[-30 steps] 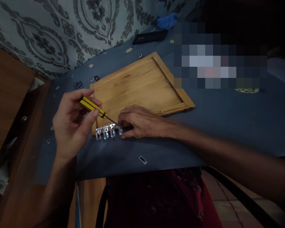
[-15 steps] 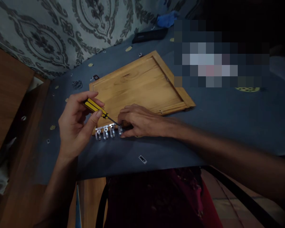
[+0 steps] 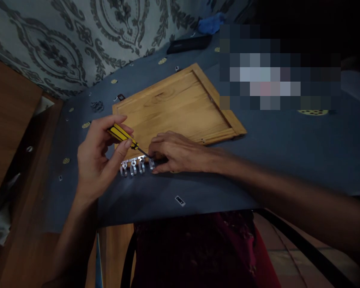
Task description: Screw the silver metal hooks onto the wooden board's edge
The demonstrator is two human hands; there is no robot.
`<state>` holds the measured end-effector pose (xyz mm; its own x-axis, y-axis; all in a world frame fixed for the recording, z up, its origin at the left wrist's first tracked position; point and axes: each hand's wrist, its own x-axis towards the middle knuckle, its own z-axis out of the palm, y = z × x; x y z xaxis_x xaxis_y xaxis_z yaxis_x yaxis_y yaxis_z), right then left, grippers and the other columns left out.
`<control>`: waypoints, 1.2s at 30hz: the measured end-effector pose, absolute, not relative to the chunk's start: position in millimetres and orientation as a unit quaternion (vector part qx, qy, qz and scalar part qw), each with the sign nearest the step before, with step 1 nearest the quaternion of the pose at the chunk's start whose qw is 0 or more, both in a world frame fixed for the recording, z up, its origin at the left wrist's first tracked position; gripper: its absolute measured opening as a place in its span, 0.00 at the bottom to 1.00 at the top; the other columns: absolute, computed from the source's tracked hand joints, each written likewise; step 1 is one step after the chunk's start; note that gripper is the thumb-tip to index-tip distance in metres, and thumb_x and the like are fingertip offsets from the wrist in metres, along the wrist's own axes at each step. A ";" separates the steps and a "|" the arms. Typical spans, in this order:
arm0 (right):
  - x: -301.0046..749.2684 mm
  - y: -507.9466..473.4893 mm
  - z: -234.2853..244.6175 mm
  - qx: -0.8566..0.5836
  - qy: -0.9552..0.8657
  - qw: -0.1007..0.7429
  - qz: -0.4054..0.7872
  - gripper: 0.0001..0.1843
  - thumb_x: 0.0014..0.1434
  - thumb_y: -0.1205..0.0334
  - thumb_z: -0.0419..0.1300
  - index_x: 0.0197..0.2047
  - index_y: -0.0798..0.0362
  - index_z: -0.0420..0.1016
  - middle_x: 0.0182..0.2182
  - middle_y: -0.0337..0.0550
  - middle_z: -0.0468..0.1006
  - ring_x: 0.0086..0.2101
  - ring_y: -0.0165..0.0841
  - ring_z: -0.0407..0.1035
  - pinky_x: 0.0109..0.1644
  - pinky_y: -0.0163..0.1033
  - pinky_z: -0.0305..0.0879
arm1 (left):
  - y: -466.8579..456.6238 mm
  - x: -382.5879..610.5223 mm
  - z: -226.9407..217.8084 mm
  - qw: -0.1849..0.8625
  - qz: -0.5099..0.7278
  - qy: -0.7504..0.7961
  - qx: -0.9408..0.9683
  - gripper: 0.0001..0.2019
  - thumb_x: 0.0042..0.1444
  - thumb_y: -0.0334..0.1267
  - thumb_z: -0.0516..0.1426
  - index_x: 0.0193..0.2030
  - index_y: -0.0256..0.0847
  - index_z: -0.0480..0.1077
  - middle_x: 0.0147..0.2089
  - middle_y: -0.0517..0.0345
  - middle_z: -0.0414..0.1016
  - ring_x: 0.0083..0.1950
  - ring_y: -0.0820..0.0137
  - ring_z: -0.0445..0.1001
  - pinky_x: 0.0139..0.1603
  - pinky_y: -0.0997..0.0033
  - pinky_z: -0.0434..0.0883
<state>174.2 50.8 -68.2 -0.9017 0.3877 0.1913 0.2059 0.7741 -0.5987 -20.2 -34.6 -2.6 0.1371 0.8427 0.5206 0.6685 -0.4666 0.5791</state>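
My left hand is closed round a small screwdriver with a yellow and black handle. Its thin shaft slants down to the right, the tip at the near edge of a wooden panel that lies on a blue patterned cloth. Several shiny metal hooks hang in a row off that near edge. My right hand rests palm down beside the hooks, fingers curled and pressed at the rightmost hook, just where the screwdriver tip meets it.
A dark flat object and a blue crumpled thing lie at the far end of the cloth. A small metal piece sits left of the panel. A brown wooden board stands at the left, patterned wallpaper behind.
My left hand and the screwdriver have shifted a little to the right, closer to the panel. My right hand stays on the rightmost hook.
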 end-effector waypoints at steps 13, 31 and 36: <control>172.2 51.2 -68.2 -0.167 -0.933 0.146 0.282 0.16 0.58 0.55 0.73 0.42 0.57 0.77 0.40 0.47 0.79 0.43 0.40 0.71 0.48 0.42 0.60 | -35.7 -19.7 -5.6 -0.011 0.399 0.514 0.759 0.17 0.56 0.42 0.71 0.50 0.52 0.74 0.40 0.64 0.73 0.32 0.73 0.75 0.30 0.72 0.75; 172.1 50.2 -66.8 -0.165 -0.936 0.150 0.272 0.18 0.58 0.54 0.73 0.44 0.58 0.79 0.41 0.49 0.80 0.45 0.42 0.72 0.49 0.42 0.61 | -32.1 -27.2 6.1 0.158 0.380 0.500 0.762 0.19 0.63 0.38 0.65 0.60 0.53 0.72 0.48 0.56 0.78 0.48 0.63 0.80 0.50 0.60 0.78; 172.3 50.8 -68.5 -0.168 -0.935 0.151 0.272 0.19 0.58 0.54 0.72 0.46 0.58 0.78 0.42 0.49 0.81 0.45 0.43 0.73 0.49 0.42 0.62 | -33.6 -22.7 0.3 0.067 0.396 0.496 0.770 0.17 0.60 0.38 0.68 0.55 0.53 0.75 0.44 0.61 0.76 0.43 0.67 0.76 0.41 0.65 0.75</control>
<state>172.3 50.8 -68.5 -0.8980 0.3962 0.1915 0.2315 0.7954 -0.5601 -22.7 -33.6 0.3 0.1938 0.8165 0.5438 0.7110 -0.4988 0.4956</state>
